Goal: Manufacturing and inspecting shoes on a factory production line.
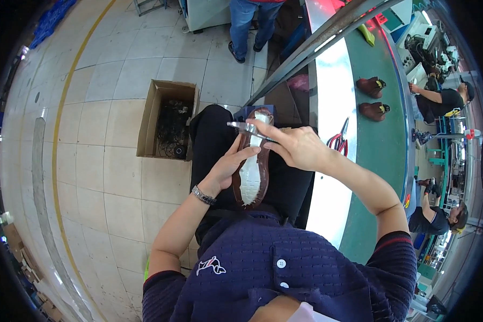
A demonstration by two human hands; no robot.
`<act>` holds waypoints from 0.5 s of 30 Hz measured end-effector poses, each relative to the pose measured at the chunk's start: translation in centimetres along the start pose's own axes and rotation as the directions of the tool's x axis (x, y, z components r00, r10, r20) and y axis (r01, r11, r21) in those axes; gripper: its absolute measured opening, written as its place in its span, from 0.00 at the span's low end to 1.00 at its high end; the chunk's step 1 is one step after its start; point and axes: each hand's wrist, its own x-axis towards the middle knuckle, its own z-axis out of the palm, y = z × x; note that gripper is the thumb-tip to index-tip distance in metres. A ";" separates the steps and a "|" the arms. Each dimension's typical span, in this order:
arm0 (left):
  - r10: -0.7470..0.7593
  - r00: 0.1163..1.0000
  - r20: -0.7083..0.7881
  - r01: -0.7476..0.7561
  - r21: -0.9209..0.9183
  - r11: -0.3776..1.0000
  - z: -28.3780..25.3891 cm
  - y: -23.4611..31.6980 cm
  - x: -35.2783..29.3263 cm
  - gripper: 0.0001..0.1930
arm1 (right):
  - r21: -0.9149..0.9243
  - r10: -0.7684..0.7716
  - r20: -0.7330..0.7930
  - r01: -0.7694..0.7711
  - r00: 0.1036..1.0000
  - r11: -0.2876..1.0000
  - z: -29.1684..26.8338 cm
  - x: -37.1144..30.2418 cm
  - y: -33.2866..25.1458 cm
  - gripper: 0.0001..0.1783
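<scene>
Evidently, your left hand (pixel 228 166) grips the upturned shoe (pixel 250 180) near the left edge of the bench (pixel 331 198), seemingly to steady it; your right hand (pixel 306 146) clasps a metal tool (pixel 243 127).

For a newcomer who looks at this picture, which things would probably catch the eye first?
Probably the upturned brown shoe in the middle, held in the left hand while the right hand grips a shiny metal tool over it. Next, perhaps the two brown boots on the green work surface at right, and the open cardboard box with dark items inside, on the tiled floor at left.
</scene>
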 end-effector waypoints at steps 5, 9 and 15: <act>-0.068 0.997 -0.034 0.070 0.073 0.995 -0.7 0.2 -0.3 0.38 | -0.124 0.056 0.184 -0.033 0.981 0.992 -1.2 0.5 -1.2 0.36; -0.073 0.997 -0.005 0.073 0.110 0.991 -1.1 0.3 -0.4 0.37 | 0.074 0.019 0.049 -0.022 0.999 0.997 0.7 -0.3 -1.7 0.36; -0.034 0.997 0.073 0.041 -0.089 0.995 -2.2 -1.9 -2.1 0.37 | -0.094 0.043 0.134 -0.031 0.990 0.995 -0.9 -0.4 -2.3 0.38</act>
